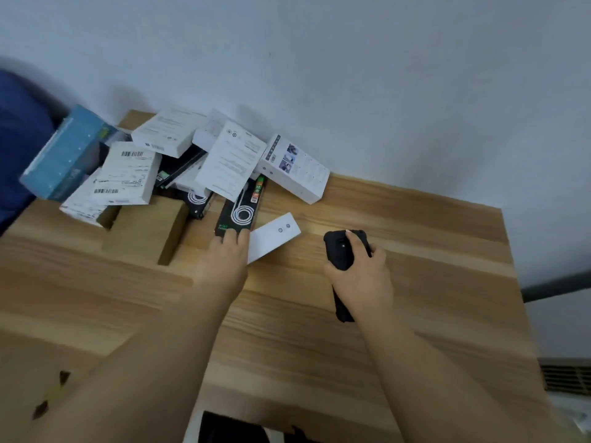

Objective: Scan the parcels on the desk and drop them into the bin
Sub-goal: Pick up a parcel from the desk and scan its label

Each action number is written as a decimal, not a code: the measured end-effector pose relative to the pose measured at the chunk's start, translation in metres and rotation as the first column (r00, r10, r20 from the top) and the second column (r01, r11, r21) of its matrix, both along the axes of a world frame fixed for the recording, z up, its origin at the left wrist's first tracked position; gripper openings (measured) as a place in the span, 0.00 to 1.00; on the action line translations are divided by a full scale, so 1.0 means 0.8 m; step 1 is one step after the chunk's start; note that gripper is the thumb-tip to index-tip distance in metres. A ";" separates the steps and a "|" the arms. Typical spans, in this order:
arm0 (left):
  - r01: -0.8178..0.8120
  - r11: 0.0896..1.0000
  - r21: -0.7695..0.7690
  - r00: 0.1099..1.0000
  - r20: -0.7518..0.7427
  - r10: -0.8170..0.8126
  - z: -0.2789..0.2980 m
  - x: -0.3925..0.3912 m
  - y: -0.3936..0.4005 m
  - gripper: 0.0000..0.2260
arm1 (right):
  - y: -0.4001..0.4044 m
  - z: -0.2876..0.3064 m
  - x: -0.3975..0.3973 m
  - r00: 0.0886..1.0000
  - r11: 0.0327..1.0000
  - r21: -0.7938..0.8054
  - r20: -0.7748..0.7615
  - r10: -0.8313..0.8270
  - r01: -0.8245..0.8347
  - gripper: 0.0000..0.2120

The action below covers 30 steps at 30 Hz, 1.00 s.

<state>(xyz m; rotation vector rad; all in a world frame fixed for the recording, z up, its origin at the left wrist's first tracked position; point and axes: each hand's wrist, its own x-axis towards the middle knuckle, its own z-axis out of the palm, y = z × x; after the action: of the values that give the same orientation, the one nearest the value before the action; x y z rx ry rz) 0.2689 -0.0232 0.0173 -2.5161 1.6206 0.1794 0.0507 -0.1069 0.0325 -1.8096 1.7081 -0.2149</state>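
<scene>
Mid-frame, my left hand point(228, 251) pinches a white box point(273, 236); my right point(359, 276) grips the scanner point(343, 254); upper left, the pile point(179, 161) still awaits scanning on the table point(415, 251)

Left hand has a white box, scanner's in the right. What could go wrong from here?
1. The left hand holds the white box by one end only; it may slip or tilt away from the scanner.
2. Its fingers touch the black box that runs under the leaning parcel pile; pulling back may shift it.
3. No barcode shows on the white box's upper face, so a scan may miss.
</scene>
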 end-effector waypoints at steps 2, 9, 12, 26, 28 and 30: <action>-0.056 0.998 0.015 0.998 -0.026 0.056 -0.013 -0.032 0.024 0.25 | 0.005 0.000 -0.019 1.000 1.000 -0.016 -0.007 0.025 -0.025 0.36; -0.253 0.965 0.077 0.954 -0.148 0.261 -0.049 -0.098 0.066 0.39 | 0.028 -0.009 -0.063 0.996 0.996 0.007 0.004 0.085 -0.085 0.37; -0.278 0.958 0.074 0.921 -0.260 0.288 -0.048 -0.102 0.067 0.39 | 0.036 -0.015 -0.072 0.997 0.997 0.010 -0.003 0.082 -0.082 0.36; -0.152 0.988 -0.002 0.949 -0.279 0.146 -0.047 -0.127 0.070 0.36 | 0.035 -0.015 -0.103 1.000 1.000 0.011 0.018 -0.026 0.026 0.36; -0.091 0.994 0.051 0.946 -0.307 0.103 -0.045 -0.122 0.069 0.36 | 0.033 -0.017 -0.104 0.999 0.999 0.026 0.009 -0.035 0.035 0.36; -0.068 0.990 0.127 0.948 -0.299 0.104 -0.044 -0.116 0.068 0.39 | 0.033 -0.019 -0.103 0.999 0.998 0.039 0.011 -0.041 0.041 0.36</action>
<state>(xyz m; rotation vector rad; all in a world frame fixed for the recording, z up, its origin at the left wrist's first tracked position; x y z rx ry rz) 0.1761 0.0308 -0.0180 -2.5697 1.5455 0.6842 -0.0318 -0.0801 0.0171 -1.7432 1.7307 -0.2083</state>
